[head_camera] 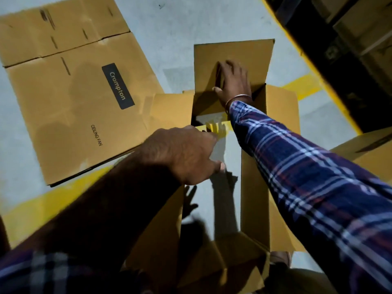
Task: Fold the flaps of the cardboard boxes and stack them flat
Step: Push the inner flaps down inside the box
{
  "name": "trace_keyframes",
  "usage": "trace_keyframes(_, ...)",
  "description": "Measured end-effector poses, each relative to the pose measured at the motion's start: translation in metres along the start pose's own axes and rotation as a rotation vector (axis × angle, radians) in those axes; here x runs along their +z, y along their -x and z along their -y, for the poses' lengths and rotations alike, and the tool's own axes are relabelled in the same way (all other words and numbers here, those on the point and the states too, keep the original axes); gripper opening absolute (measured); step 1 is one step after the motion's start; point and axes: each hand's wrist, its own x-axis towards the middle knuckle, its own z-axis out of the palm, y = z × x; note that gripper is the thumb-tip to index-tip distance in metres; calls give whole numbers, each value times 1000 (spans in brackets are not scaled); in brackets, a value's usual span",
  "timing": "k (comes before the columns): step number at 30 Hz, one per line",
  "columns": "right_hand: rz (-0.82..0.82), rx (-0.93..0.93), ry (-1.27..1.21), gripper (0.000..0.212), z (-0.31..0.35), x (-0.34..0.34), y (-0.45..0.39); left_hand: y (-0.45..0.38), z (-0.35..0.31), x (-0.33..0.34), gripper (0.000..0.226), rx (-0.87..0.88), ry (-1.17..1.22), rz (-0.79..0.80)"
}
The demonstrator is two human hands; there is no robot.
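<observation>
Open box, both hands at its flaps

Head view: the box [280, 128] stands open on the floor [180, 28], empty, floor showing through it. Right hand [234, 81], fingers straight, presses the far flap [233, 54], which stands up beyond them; left hand [186, 153], nearer, reaches in, grip unclear. A flat box [74, 98] lies left.

You get one wide-angle view, worn on your head, looking steeply down and forward, close over the open box [252, 166] at your feet, with the grey floor [180, 28] spreading beyond.
</observation>
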Motion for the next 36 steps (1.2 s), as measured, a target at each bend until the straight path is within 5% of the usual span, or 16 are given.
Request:
trace_keyframes(4, 307, -55, 262, 57, 2, 10, -22, -5, 5, 4, 68, -10, 6, 11)
trace_keyframes(7, 320, -71, 339, 26, 8, 22, -29, -9, 21, 3, 74, 15, 20, 69)
trace_keyframes(11, 300, -17, 371, 33, 14, 35, -36, -13, 45, 13, 85, -23, -21, 121)
trace_keyframes(26, 266, -52, 367, 37, 5, 45, -31, 1, 44, 24, 70, -75, -42, 26)
trace_keyframes(32, 150, -198, 245, 60, -13, 44, 15, 19, 34, 23, 69, -73, -38, -20)
trace_keyframes(36, 133, -160, 171, 50, -12, 30, 65, 38, 26, 18, 71, -55, -15, -18)
